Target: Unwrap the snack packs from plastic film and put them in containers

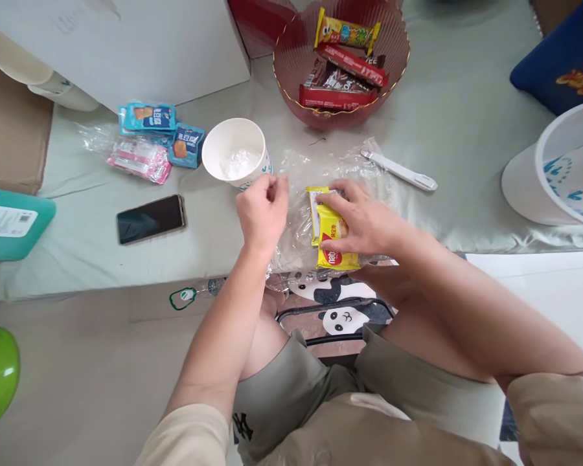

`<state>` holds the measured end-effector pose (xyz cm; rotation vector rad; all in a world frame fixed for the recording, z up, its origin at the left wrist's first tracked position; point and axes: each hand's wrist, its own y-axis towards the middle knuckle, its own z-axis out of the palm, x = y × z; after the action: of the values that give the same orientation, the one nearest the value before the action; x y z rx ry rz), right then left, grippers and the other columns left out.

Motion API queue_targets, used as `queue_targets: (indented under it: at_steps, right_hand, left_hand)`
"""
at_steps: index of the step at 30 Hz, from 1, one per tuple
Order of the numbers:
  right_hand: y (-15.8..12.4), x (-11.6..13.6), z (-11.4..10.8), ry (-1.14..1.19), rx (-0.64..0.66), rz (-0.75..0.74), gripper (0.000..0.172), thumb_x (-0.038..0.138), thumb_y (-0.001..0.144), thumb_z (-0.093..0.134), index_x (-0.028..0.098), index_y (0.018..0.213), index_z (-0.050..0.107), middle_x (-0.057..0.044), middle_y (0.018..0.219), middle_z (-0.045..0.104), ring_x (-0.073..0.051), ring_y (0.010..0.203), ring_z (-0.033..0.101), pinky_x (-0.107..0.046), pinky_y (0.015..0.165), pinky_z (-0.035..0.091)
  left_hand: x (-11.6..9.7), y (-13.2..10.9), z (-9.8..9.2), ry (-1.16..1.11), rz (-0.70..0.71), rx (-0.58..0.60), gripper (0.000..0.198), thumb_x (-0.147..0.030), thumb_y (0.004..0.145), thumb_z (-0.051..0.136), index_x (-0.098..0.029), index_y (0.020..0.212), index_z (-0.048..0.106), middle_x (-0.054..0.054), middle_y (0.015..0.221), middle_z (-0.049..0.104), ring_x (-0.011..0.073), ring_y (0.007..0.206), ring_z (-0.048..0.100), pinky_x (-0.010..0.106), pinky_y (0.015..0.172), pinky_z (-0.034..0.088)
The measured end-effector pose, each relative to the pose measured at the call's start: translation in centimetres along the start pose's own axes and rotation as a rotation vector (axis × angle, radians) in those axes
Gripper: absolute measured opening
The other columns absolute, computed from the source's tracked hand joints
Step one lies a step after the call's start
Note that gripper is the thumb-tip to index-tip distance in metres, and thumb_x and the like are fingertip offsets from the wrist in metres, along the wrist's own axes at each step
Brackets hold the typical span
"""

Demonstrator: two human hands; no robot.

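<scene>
My right hand (364, 220) is over two yellow snack packets, its fingers and thumb gripping them. The front packet (339, 252) has a red label and partly covers the rear packet (315, 223). Both lie on a crumpled clear plastic bag (294, 246) at the table's near edge. Curled closed, my left hand (262, 210) is left of the packets, in front of a white paper cup (212, 155). Whether it holds anything is hidden by its fingers. Clear plastic shows inside the cup. Beyond my right hand, a white utility knife (401, 171) lies at an angle.
A reddish ribbed bowl (291, 97) of wrapped bars stands at the back. Left of the cup are blue snack packets (187, 145), a pink packet (143, 158) and a phone (151, 219). A white bin (519, 188) stands right, a large white box (175, 45) back left.
</scene>
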<state>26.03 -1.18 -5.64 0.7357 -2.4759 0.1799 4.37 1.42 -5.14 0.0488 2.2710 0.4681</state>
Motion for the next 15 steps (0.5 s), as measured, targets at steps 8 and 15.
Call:
queue_targets:
  at_steps: [8, 15]
  right_hand:
    - [-0.1, -0.4, -0.4, 0.038, -0.015, 0.054, 0.098, 0.071, 0.073, 0.075, 0.022, 0.153, 0.047, -0.021, 0.146, 0.048, -0.042, 0.131, 0.048, -0.058, 0.109, 0.045]
    - [-0.1, 0.0, -0.2, -0.094, -0.104, 0.039, 0.098, 0.076, 0.074, 0.069, 0.023, 0.154, 0.047, -0.019, 0.141, 0.055, -0.044, 0.126, 0.050, -0.061, 0.106, 0.039]
  left_hand:
    - [1.7, 0.1, -2.8, -0.018, 0.032, -0.343, 0.031, -0.027, 0.095, 0.057, -0.022, 0.065, 0.049, -0.005, 0.054, 0.042, 0.0108, 0.052, 0.039, 0.028, 0.053, 0.032]
    - [-1.6, -2.7, -1.9, 0.085, 0.544, 0.165, 0.012, -0.023, 0.095, 0.054, -0.022, 0.086, 0.063, 0.003, 0.081, 0.071, 0.0181, 0.078, 0.065, 0.035, 0.079, 0.054]
